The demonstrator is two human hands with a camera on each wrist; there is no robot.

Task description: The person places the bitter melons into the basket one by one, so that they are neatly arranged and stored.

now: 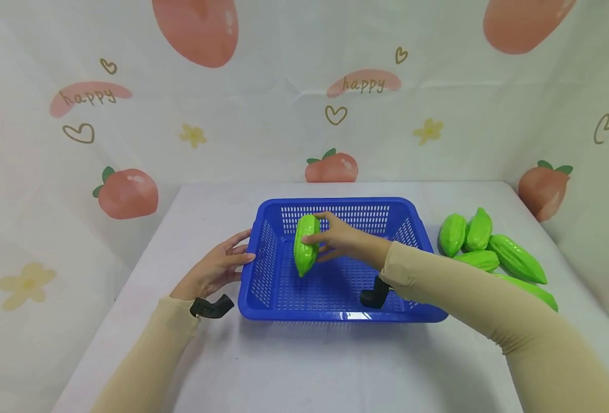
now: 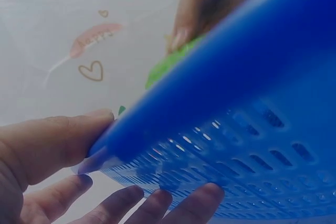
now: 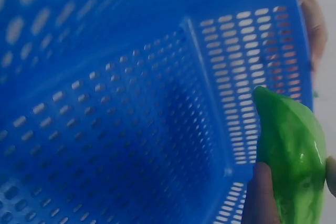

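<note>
My right hand grips a bright green ridged gourd between thumb and fingers. It is held upright over the inside of a blue plastic basket, towards its left half. In the right wrist view the glossy gourd tapers to a point, with the perforated basket wall behind it. At the basket's left side, my left hand holds the rim, thumb on the edge. The left wrist view has its fingers spread along the outside of the slotted wall.
Several more green gourds lie in a loose group on the white table, right of the basket and partly behind my right sleeve. A fruit-printed cloth hangs behind the table.
</note>
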